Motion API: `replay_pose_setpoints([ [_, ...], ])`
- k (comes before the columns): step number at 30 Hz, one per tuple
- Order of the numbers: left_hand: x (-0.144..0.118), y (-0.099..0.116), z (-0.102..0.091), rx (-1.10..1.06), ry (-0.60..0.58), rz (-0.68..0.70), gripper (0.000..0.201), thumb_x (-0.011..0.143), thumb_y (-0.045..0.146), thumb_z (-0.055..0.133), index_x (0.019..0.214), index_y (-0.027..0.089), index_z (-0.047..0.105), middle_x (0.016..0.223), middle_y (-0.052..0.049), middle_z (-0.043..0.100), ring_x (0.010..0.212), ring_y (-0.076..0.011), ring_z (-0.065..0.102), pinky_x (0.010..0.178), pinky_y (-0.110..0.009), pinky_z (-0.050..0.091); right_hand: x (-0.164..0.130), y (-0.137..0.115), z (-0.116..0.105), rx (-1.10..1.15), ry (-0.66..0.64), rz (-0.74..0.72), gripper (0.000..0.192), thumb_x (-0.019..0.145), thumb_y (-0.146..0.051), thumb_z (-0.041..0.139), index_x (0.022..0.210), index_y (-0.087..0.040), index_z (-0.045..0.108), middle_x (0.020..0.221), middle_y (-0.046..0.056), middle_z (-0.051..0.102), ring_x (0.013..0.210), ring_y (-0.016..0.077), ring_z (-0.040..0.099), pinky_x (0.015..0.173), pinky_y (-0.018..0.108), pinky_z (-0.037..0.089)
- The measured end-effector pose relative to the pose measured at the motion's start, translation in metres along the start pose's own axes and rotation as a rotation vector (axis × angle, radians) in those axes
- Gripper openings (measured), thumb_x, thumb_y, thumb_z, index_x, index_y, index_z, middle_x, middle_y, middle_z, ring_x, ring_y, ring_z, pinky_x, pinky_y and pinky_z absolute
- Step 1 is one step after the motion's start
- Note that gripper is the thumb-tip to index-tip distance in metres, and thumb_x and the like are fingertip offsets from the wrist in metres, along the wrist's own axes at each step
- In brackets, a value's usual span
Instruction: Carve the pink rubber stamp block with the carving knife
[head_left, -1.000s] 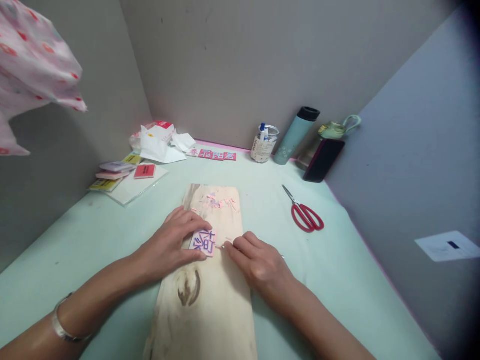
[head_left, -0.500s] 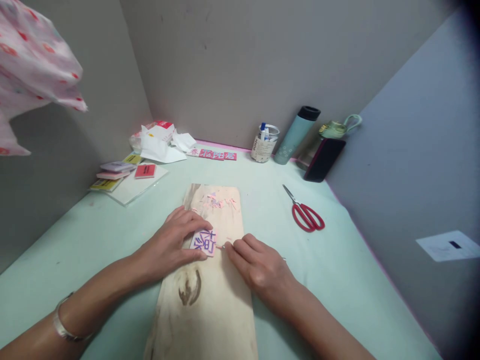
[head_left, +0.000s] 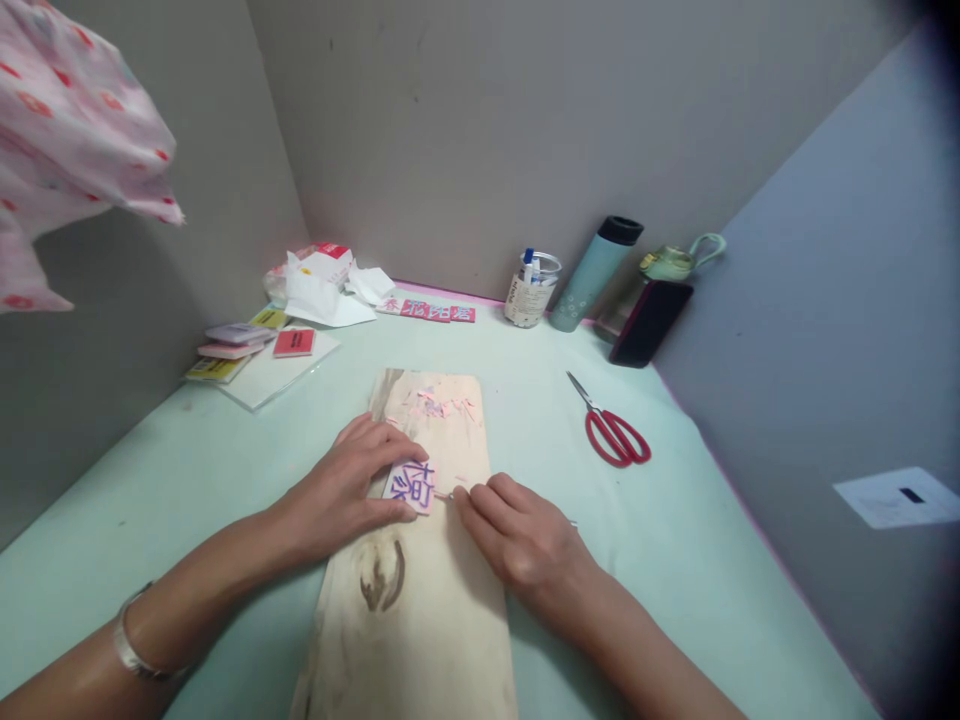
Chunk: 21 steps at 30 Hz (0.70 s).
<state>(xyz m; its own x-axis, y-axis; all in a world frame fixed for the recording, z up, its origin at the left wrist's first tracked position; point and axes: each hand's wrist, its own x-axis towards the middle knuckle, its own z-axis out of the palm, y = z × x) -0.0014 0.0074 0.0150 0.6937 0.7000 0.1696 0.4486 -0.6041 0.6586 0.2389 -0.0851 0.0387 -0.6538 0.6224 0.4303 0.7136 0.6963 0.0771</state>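
A small flat pinkish rubber carving block with a purple character on it lies on a wooden board. My left hand grips the block by its edges between thumb and fingers. In my right hand, the fingers are closed around a thin carving tool. Its narrow metal tip meets the block's right side, and most of its handle is hidden in the hand. Pinkish shavings are scattered on the board's far end.
Red-handled scissors lie right of the board. Behind stand a can of pens, a teal bottle and a phone. Several carved red blocks line the back. Small packs and crumpled tissues sit left.
The view has shifted very slightly. Both hands keep their grips, and the tool tip stays at the block's right side.
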Motion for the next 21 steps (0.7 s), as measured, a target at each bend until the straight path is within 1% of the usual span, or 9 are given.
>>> replay_pose_setpoints([
  [3, 0.0, 0.0, -0.001, -0.003, -0.01, -0.003, 0.036, 0.085, 0.029, 0.074, 0.12, 0.027, 0.064, 0.115, -0.004, 0.063, 0.115, -0.0287, 0.05, 0.109, -0.049, 0.035, -0.003, 0.0, 0.001, 0.039, -0.005, 0.036, 0.025, 0.098, 0.0, 0.048, 0.095, -0.011, 0.07, 0.076, 0.007, 0.062, 0.07, 0.0208, 0.048, 0.055, 0.033, 0.042],
  [5, 0.001, 0.001, -0.002, -0.003, -0.023, -0.014, 0.038, 0.083, 0.025, 0.076, 0.12, 0.026, 0.064, 0.116, -0.004, 0.063, 0.115, -0.0289, 0.05, 0.109, -0.048, 0.036, -0.005, 0.001, 0.003, 0.131, 0.036, 0.127, 0.026, 0.098, 0.0, 0.047, 0.1, -0.012, 0.07, 0.077, 0.007, 0.063, 0.071, 0.0201, 0.05, 0.056, 0.032, 0.042],
  [7, 0.001, 0.003, -0.002, -0.007, -0.023, -0.024, 0.038, 0.082, 0.023, 0.076, 0.119, 0.025, 0.065, 0.117, -0.005, 0.063, 0.116, -0.0293, 0.051, 0.108, -0.048, 0.037, -0.005, 0.002, 0.003, 0.287, 0.107, 0.284, 0.025, 0.099, -0.004, 0.047, 0.101, -0.015, 0.07, 0.08, 0.006, 0.064, 0.073, 0.0193, 0.053, 0.06, 0.031, 0.044],
  [9, 0.0, 0.006, -0.002, -0.026, 0.003, -0.016, 0.037, 0.084, 0.024, 0.075, 0.119, 0.025, 0.064, 0.118, -0.005, 0.063, 0.117, -0.0292, 0.051, 0.107, -0.047, 0.038, -0.002, 0.005, 0.0, 0.524, 0.14, 0.509, 0.019, 0.1, -0.012, 0.049, 0.098, -0.017, 0.068, 0.084, 0.006, 0.065, 0.075, 0.0181, 0.056, 0.063, 0.029, 0.046],
  [11, -0.001, 0.011, -0.001, -0.046, 0.048, 0.024, 0.037, 0.087, 0.028, 0.075, 0.121, 0.025, 0.062, 0.12, -0.006, 0.061, 0.119, -0.0285, 0.052, 0.111, -0.049, 0.035, 0.002, 0.007, -0.005, 0.807, 0.107, 0.74, 0.014, 0.098, -0.024, 0.055, 0.093, -0.019, 0.066, 0.081, 0.003, 0.064, 0.07, 0.016, 0.056, 0.061, 0.027, 0.044],
  [13, -0.003, 0.015, 0.0, -0.043, 0.094, 0.085, 0.039, 0.09, 0.032, 0.074, 0.125, 0.026, 0.059, 0.122, -0.005, 0.06, 0.12, -0.0274, 0.052, 0.118, -0.051, 0.027, 0.006, 0.007, -0.01, 1.06, 0.047, 0.896, 0.017, 0.094, -0.035, 0.061, 0.088, -0.019, 0.065, 0.072, -0.001, 0.058, 0.061, 0.0132, 0.049, 0.056, 0.025, 0.039],
  [16, -0.006, 0.019, 0.004, 0.015, 0.136, 0.178, 0.041, 0.092, 0.035, 0.073, 0.128, 0.027, 0.055, 0.123, -0.006, 0.059, 0.122, -0.0265, 0.051, 0.123, -0.053, 0.016, 0.01, 0.004, -0.013, 1.262, -0.02, 0.992, 0.022, 0.085, -0.039, 0.068, 0.084, -0.017, 0.067, 0.063, -0.005, 0.05, 0.056, 0.011, 0.04, 0.055, 0.025, 0.033],
  [18, -0.008, 0.02, 0.007, 0.063, 0.159, 0.24, 0.041, 0.093, 0.032, 0.072, 0.129, 0.027, 0.053, 0.121, -0.006, 0.059, 0.122, -0.0264, 0.051, 0.123, -0.054, 0.015, 0.012, 0.0, -0.01, 1.302, -0.039, 1.03, 0.022, 0.081, -0.038, 0.07, 0.082, -0.016, 0.069, 0.065, -0.004, 0.054, 0.059, 0.0112, 0.042, 0.058, 0.026, 0.033],
  [21, -0.009, 0.023, 0.011, 0.13, 0.184, 0.301, 0.041, 0.093, 0.026, 0.071, 0.129, 0.026, 0.052, 0.119, -0.006, 0.057, 0.121, -0.0264, 0.051, 0.123, -0.055, 0.015, 0.012, -0.006, -0.002, 1.285, -0.031, 1.065, 0.024, 0.077, -0.04, 0.073, 0.08, -0.016, 0.071, 0.067, -0.002, 0.058, 0.063, 0.0119, 0.044, 0.061, 0.026, 0.033],
])
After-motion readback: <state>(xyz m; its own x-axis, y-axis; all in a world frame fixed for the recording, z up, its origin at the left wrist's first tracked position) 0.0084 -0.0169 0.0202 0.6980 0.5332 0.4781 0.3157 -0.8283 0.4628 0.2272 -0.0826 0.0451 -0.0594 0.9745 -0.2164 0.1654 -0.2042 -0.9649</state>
